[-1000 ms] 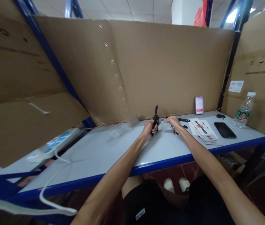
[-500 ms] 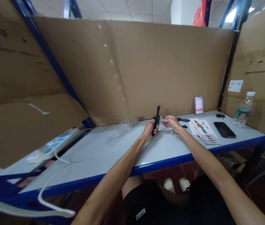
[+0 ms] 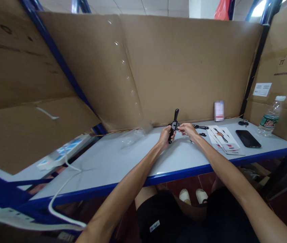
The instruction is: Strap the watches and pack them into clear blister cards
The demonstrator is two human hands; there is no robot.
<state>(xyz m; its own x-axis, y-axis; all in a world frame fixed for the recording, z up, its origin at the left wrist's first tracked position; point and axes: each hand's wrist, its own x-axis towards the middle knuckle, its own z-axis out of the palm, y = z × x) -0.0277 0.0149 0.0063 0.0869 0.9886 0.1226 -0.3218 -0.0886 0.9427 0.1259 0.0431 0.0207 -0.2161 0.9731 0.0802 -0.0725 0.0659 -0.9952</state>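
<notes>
The left hand (image 3: 165, 136) has its fingers curled shut round the lower end of a black strap-like piece (image 3: 174, 123), held upright above the worktop (image 3: 113, 162). The right hand (image 3: 187, 129) pinches a small grey part against its middle. A second ago that hand was lower, among the black bits beside the leaflets (image 3: 223, 139)

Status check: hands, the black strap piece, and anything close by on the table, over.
Left hand grips black strap piece, upright. Right hand pinches at its middle. Leaflets and phone lie clear to the right.
</notes>
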